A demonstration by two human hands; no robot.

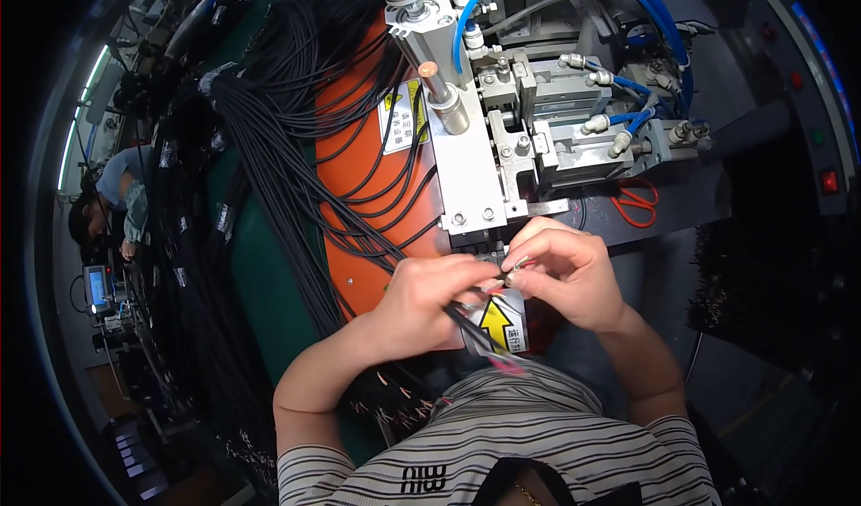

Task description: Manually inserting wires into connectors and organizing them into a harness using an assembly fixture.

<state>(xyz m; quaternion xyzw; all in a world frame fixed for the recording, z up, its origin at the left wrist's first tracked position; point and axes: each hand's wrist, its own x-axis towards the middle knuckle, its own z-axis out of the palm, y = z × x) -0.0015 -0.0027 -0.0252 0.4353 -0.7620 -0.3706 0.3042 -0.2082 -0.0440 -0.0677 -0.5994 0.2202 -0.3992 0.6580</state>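
Evidently, the work in hand is at the wire ends, directly before the machine (464, 170), which stands at twelve o'clock from the hands. The left hand (421, 301) is curled over the black cable (473, 329), its fingers closed on it; the exact contact of its fingertips is obscured. Thumb and forefinger of the right hand (574, 277) are pinched together on a small end piece (513, 279), whose form is too small to determine. The cable's pinkish tail (508, 365), blurred, points to six o'clock, across the label with a yellow arrow (495, 320).

The cable bundle (273, 152) lies at ten o'clock, its strands fanned over the orange plate (341, 237). Red-handled scissors (637, 204) rest on the grey surface (686, 203) at two o'clock, untouched.

In my judgement, the step is separating or aligning an end by fingertip. The next move calls for a steady left hold and a precise right pinch, ends kept untangled.
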